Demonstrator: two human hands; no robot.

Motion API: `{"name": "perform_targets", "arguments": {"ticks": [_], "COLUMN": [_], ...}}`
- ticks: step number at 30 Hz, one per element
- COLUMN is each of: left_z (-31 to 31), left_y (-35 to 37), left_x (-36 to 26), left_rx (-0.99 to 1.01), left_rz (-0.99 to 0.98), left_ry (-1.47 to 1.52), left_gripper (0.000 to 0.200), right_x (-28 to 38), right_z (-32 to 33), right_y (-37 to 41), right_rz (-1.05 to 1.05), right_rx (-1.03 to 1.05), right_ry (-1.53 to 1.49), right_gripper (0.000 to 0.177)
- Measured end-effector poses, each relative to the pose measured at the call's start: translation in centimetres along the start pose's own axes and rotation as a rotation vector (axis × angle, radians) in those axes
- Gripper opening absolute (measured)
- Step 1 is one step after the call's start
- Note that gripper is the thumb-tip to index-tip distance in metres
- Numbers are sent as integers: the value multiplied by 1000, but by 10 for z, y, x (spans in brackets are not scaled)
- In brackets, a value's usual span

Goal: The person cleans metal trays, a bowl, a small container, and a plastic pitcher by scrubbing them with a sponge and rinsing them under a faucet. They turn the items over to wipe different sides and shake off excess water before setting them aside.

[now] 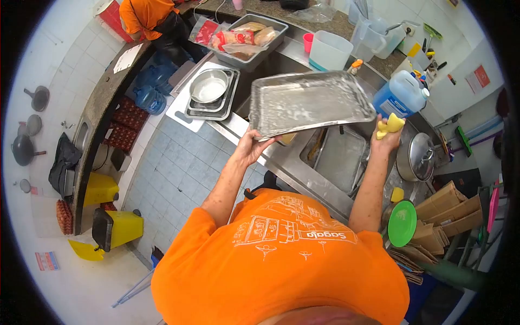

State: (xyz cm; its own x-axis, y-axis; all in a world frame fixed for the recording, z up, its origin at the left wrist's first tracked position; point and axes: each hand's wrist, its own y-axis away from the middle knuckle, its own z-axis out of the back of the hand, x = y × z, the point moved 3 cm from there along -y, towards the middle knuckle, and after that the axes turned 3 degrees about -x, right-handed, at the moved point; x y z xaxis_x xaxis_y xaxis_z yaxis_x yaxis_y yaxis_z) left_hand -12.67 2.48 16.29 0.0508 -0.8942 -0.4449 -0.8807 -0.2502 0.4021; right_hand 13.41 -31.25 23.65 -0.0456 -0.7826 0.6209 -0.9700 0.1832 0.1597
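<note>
My left hand grips the near left corner of a metal baking tray, which is held up over the sink with soapy streaks on its surface. In my right hand, off the tray's right end, is a yellow sponge, squeezed between the fingers. Just beyond that hand stands a large jug of blue liquid. Below the raised tray, another metal tray lies in the sink basin.
Stacked metal pans rest on a white board at the left. Behind them, a grey tub holds bagged food. A lidded pot and a green plate are at the right. Another person in an orange shirt stands at the far left.
</note>
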Motion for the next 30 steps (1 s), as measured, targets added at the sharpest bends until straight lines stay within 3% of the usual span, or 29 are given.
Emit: {"name": "perform_targets", "arguments": {"ticks": [1,3,5,7,9,11,13,17,20,24,27,28,29,30], "left_z": [11,0,14,30,57,96,112,135,157,196,204,208,213,217], "left_y": [2,36,58,87,113,139,168,207,222,234,236,235,232,229], "left_x": [-9,-45,-79,-112,-140,-163,-174,-178,-172,-158,-159,-160,-161,-163], "left_rx": [-39,-174,-244,-312,-392,-418,-519,-692,-798,-862,-908,-913,-916,-925], "left_rz": [-82,-270,-340,-442,-549,-646,-792,-931,-987,-999,-996,-994,-992,-992], "left_ry": [-12,-147,-118,-143,-83,-47,-30,18,81,159,173,160,149,151], "left_gripper": [64,71,71,70,71,71,56,63,69,72,72,72,73,73], "right_x": [-15,-42,-110,-182,-225,-272,-329,-433,-467,-567,-594,-605,-611,-591], "right_z": [12,6,44,75,44,17,-1,-56,-115,-113,-113,-108,-102,-114], "right_y": [-15,-7,-34,-37,10,46,60,101,143,158,168,167,168,171], "right_rz": [-124,-199,-270,-296,-568,-631,-697,-645,-559,-552,-531,-647,-571,-659], "right_rx": [16,-93,25,194,432,532,747,1018,1114,1124,1126,1063,887,773], "right_ry": [-48,241,597,750,886,1011,1120,1205,1365,1577,1539,1492,1401,1296], "right_gripper": [27,25,20,19,17,18,19,26,32,43,42,41,39,37]}}
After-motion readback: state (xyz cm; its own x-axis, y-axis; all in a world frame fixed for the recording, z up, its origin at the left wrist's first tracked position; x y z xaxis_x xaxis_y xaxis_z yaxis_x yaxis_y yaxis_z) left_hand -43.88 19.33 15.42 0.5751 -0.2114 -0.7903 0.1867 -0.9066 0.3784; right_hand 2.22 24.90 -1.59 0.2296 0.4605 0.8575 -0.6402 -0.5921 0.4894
